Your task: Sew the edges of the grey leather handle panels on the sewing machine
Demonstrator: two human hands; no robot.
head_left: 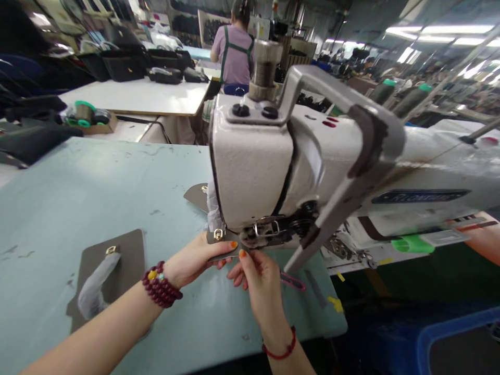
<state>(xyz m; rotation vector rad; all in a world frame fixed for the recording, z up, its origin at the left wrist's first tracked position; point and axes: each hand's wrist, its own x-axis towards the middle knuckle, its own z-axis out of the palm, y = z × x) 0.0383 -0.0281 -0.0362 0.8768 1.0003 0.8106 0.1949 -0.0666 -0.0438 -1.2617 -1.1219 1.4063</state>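
A dark grey-brown leather-like panel (pixel 230 252) with a gold buckle (pixel 218 235) lies beneath the head of a white sewing machine (pixel 250 166). My left hand (pixel 195 259) grips the panel's near edge, thumb on top and fingers below. At the same edge, just to the right, my right hand (pixel 260 276) pinches the panel between thumb and fingers. The sewing machine's head hides the panel's far part. Beside my left forearm lies a similar panel (pixel 128 276) with a gold buckle and a strap wrapped in whitish film (pixel 96 291).
Another panel piece (pixel 195 197) rests behind the machine head on the pale blue table (pixel 164 172). A pink-handled tool (pixel 292 281) lies right of my right hand. A blue bin (pixel 425 338) stands at lower right. Farther back, a person (pixel 236 52) works near a white table (pixel 172 96) with black bags.
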